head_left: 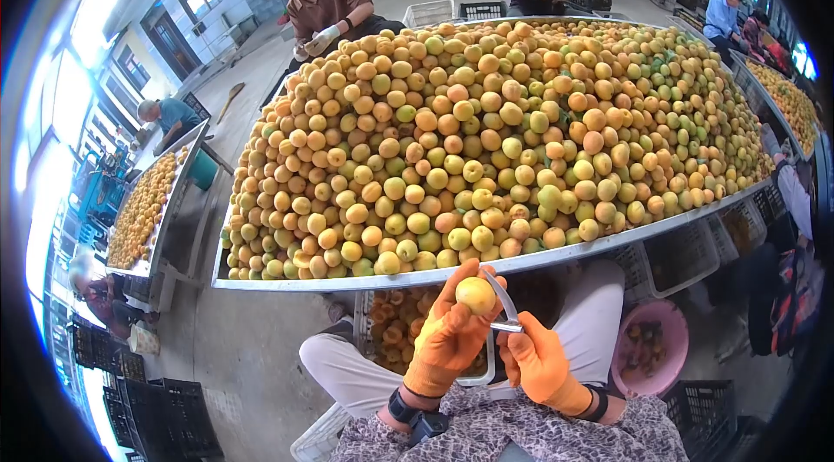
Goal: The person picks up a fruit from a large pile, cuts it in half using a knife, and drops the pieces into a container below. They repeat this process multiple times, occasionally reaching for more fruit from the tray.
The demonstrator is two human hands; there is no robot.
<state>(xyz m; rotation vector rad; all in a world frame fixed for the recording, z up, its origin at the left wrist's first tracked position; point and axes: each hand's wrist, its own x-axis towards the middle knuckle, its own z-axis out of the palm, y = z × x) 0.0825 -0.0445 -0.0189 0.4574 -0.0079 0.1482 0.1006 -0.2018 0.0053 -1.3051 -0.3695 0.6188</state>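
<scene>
My left hand [447, 342], in an orange glove, grips a yellow apricot [475, 296] between thumb and fingers, just in front of the big table's near rim. A curved metal blade [506, 325] is in my right hand [543, 368], gloved in orange too. Its bent strip lies against the right side of the apricot. Beyond both hands, a large heap of apricots [452, 158] fills the metal-rimmed table [417, 281]. Below, between my knees, a crate holds apricot halves [395, 323], partly covered by my left hand.
A pink tub [651, 345] with dark scraps stands right of my knee, near a white crate [682, 262]. Black crates [161, 414] are stacked at lower left. Two people sit across the table; a person [326, 6] there wears light gloves. Other apricot tables stand left and right.
</scene>
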